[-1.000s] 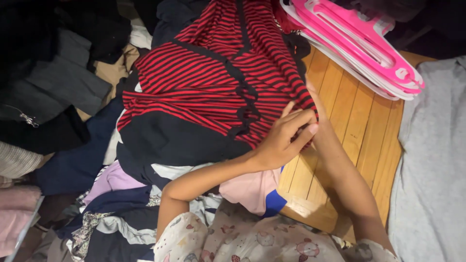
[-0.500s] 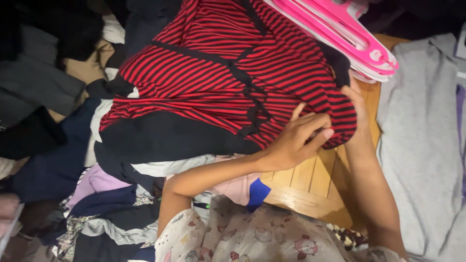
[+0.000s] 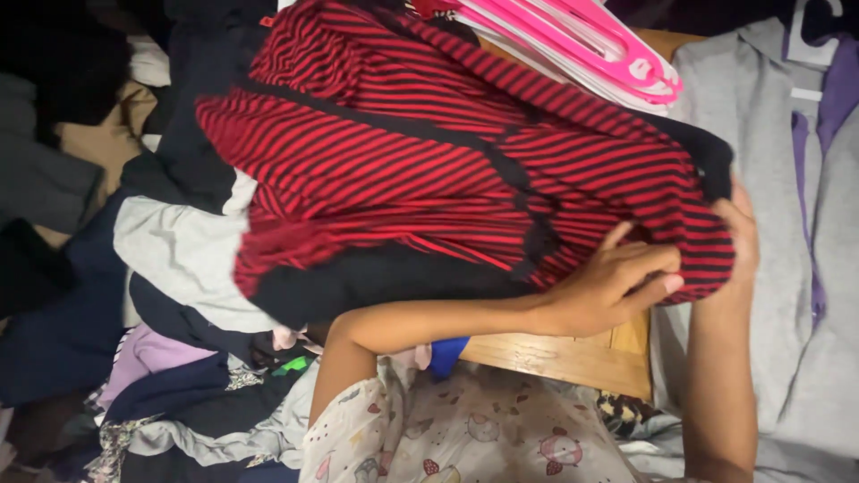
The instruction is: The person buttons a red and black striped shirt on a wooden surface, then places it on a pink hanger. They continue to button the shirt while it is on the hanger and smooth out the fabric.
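A red-and-black striped garment (image 3: 429, 170) with black trim is spread across the middle of the view, over a pile of clothes. My left hand (image 3: 617, 282) reaches across from the lower left and pinches the garment's right edge. My right hand (image 3: 741, 228) holds the same edge from behind, with its fingers mostly hidden by the fabric. The two hands are close together at the garment's right corner.
A stack of pink hangers (image 3: 591, 45) lies at the top right. Under the garment a wooden surface (image 3: 555, 358) shows. A grey garment (image 3: 769, 179) with purple trim lies on the right. Dark, white and lilac clothes (image 3: 170, 259) are heaped on the left.
The striped garment has been drawn rightward and now covers most of the wooden surface. Both hands moved right with its edge, and the view shifted the same way.
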